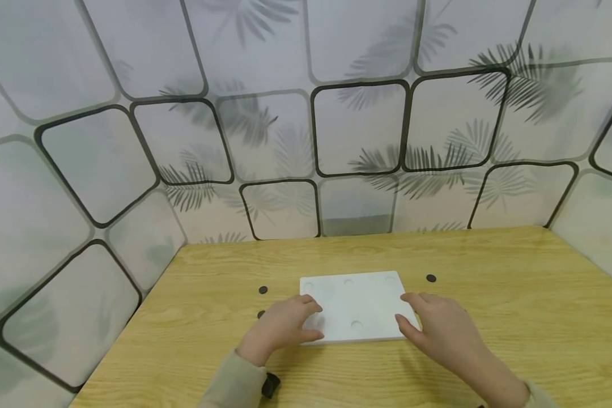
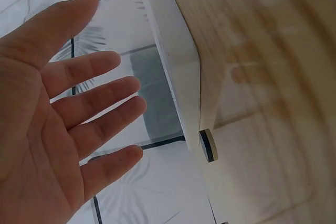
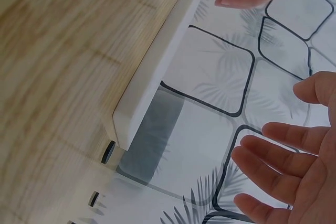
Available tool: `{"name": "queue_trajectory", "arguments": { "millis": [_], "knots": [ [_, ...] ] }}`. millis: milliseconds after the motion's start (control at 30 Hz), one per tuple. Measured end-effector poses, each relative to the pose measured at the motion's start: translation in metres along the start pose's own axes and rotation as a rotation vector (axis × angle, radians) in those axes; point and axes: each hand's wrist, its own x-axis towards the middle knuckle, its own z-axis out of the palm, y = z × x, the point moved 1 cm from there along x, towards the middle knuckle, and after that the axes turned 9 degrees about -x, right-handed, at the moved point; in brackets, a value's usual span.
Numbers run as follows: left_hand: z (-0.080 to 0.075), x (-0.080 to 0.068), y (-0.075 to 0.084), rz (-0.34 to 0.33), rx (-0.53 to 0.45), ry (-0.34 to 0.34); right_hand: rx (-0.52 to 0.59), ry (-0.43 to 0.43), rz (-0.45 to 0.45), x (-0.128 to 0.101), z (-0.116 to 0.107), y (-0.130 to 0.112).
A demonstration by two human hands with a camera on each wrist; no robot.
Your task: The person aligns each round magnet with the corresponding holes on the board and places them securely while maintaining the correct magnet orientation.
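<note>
Wooden table (image 1: 515,317) — white board (image 1: 357,300) (flat) — leaf-patterned walls (image 1: 357,124).

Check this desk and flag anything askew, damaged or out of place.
Nothing looks damaged or spilled. The white board lies flat and roughly square to the table, with the left hand and right hand open at its near corners. The one loose end: small black discs lie scattered on the wood beside the board.
</note>
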Motion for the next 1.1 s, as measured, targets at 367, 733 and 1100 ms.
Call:
{"name": "queue_trajectory", "arguments": {
  "millis": [367,733,1100],
  "knots": [
    [0.0034,-0.0020,-0.0026,-0.028,0.023,-0.053,-0.006,0.004,-0.002,-0.0011,0.0007,-0.0010],
    [0.0060,-0.0053,-0.0019,-0.061,0.009,-0.096,-0.004,-0.013,0.006,-0.0016,0.0020,-0.0014],
    [0.0076,-0.0048,-0.0044,-0.030,0.023,-0.104,-0.007,-0.041,0.012,-0.0016,0.0017,-0.0026]
  ]
}}
